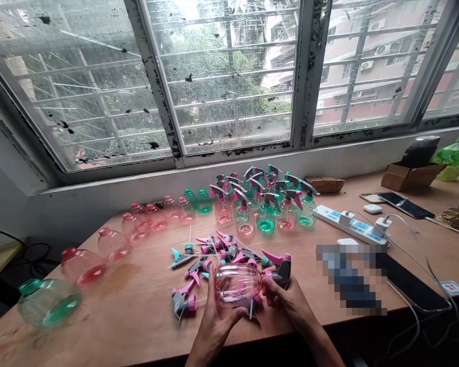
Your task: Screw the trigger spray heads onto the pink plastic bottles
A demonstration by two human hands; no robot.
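Note:
A clear pink spray bottle [237, 283] lies sideways in front of me, its neck to the right. My left hand [220, 316] is wrapped round the bottle's body from below and the left. At the neck, my right hand [286, 298] grips a grey-and-pink spray head [282, 270] that sits against the bottle's mouth. Whether its collar is screwed tight I cannot tell. Beneath and behind the bottle lies a loose heap of spray heads [229, 248], grey with pink or teal parts and thin white tubes. The bottle hides part of the heap.
Open pink and green bottles [117, 244] form a curved row on the left. Several bottles with spray heads [265, 216] stand together near the window wall. To the right are a power strip [352, 224], phones [413, 280], cables and a cardboard box [411, 176].

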